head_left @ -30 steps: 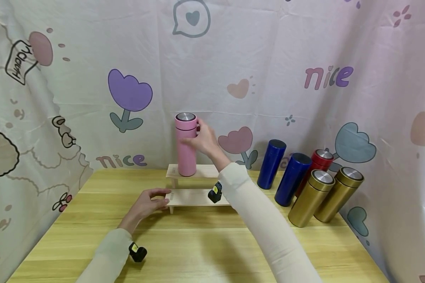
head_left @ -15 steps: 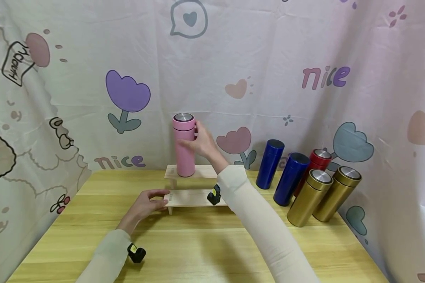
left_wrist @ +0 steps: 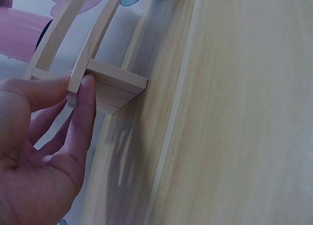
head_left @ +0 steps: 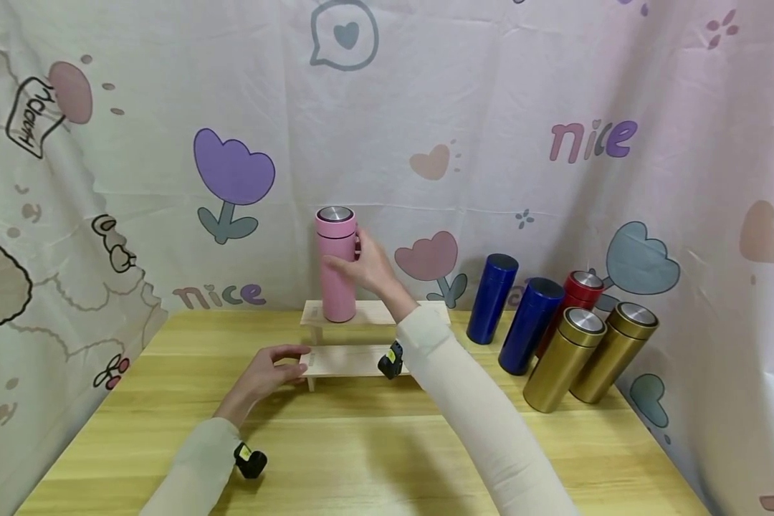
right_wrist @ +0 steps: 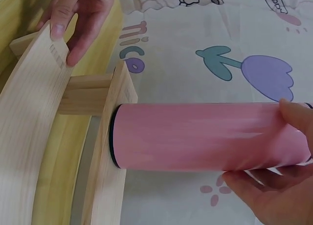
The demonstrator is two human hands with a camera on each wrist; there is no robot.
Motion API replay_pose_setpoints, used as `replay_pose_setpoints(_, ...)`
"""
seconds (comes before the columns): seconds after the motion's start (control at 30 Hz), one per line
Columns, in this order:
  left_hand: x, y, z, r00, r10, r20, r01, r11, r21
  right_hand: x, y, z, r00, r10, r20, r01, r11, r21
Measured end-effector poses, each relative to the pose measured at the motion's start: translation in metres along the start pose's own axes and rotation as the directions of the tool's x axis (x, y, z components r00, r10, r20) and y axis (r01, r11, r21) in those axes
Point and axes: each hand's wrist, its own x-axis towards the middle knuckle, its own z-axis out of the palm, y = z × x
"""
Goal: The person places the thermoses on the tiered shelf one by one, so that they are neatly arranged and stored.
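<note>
A pink thermos bottle [head_left: 338, 287] with a silver-topped lid stands upright at the left end of the rack's upper step [head_left: 377, 312]. My right hand [head_left: 370, 269] is curled around its upper part; in the right wrist view the thumb lies on one side and the fingers on the other. The bottle's base meets the wooden board in that view. My left hand [head_left: 267, 376] pinches the left end of the lower step [head_left: 348, 360] between thumb and fingers, which the left wrist view shows close up. My right forearm hides part of the rack's right side.
To the right on the wooden table [head_left: 335, 451] stand two blue bottles [head_left: 492, 301], a red bottle [head_left: 580, 290] partly hidden, and two gold bottles [head_left: 564, 362]. A patterned cloth [head_left: 361, 129] hangs close behind the rack.
The view shifted slightly left over the second. The pink thermos bottle stays on the upper step, and the right fingers have slid slightly down it. The left hand keeps its hold on the lower step.
</note>
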Motion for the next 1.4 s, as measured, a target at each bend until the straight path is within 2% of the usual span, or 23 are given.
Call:
replay_pose_setpoints(0.1, 0.001, -0.001, 0.0, 1.0, 0.0, 0.0, 0.0, 1.0, -0.012, -0.003, 0.001, -0.003, 0.999, 0.025, 0.036, -0.025, 1.0, 0.0)
replay_pose_setpoints(0.23, 0.001, 0.0, -0.001, 1.0, -0.01, -0.005, 0.01, 1.0, -0.019, -0.009, 0.001, -0.009, 0.994, 0.081, 0.072, -0.077, 0.996, -0.048)
replay_pose_setpoints(0.43, 0.001, 0.003, 0.002, 1.0, -0.01, 0.005, 0.011, 0.999, -0.031, -0.023, 0.001, -0.023, 0.988, 0.139, 0.072, -0.127, 0.98, -0.15)
replay_pose_setpoints(0.6, 0.002, 0.004, 0.003, 1.0, -0.001, 0.012, 0.002, 1.0, -0.025, -0.036, 0.003, -0.036, 0.99, 0.125, 0.065, -0.112, 0.978, -0.176)
replay_pose_setpoints(0.87, 0.002, 0.002, 0.001, 1.0, -0.012, -0.001, 0.012, 1.0, -0.009, -0.063, 0.003, -0.06, 0.994, 0.067, 0.09, -0.047, 0.977, -0.209)
replay_pose_setpoints(1.2, 0.002, 0.002, 0.002, 1.0, 0.002, 0.001, -0.002, 1.0, -0.008, -0.101, 0.01, -0.087, 0.99, 0.068, 0.121, -0.044, 0.98, -0.192)
replay_pose_setpoints(1.4, 0.0, 0.004, 0.003, 1.0, -0.011, -0.009, 0.011, 1.0, -0.014, -0.119, 0.015, -0.105, 0.991, 0.073, 0.108, -0.048, 0.976, -0.213)
